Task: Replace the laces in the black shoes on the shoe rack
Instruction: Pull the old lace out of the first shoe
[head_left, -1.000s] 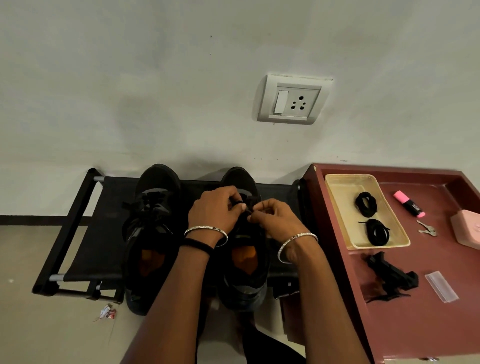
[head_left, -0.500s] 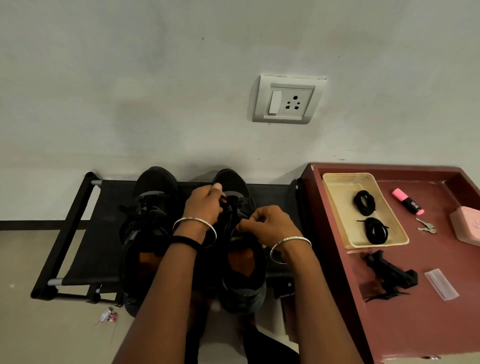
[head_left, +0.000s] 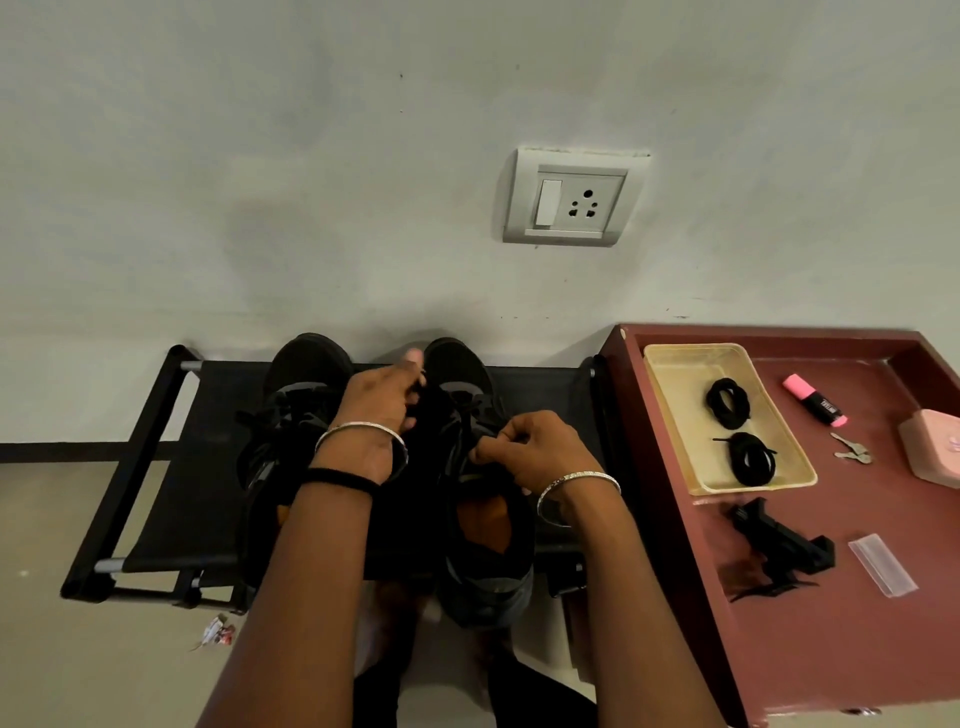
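Left hand (head_left: 382, 410): grip pinches the old lace (head_left: 422, 385), risen to the toe of the right shoe (head_left: 462, 364) on the shoe rack (head_left: 171, 457).
Right hand (head_left: 535, 452): grip still pinches the lace at that shoe's tongue.
Meaning: lace likely drawing out; removal underway.
New laces (head_left: 727, 402): coiled in the tray (head_left: 691, 374), right of that shoe, untouched.

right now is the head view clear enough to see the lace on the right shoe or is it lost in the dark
Head view: dim, flat light, no glare; the lace pinched by the left hand and right hand nearly vanishes against the black right shoe and shoe rack; the coiled laces stand out on the pale tray; wide-angle bowing at the edges.
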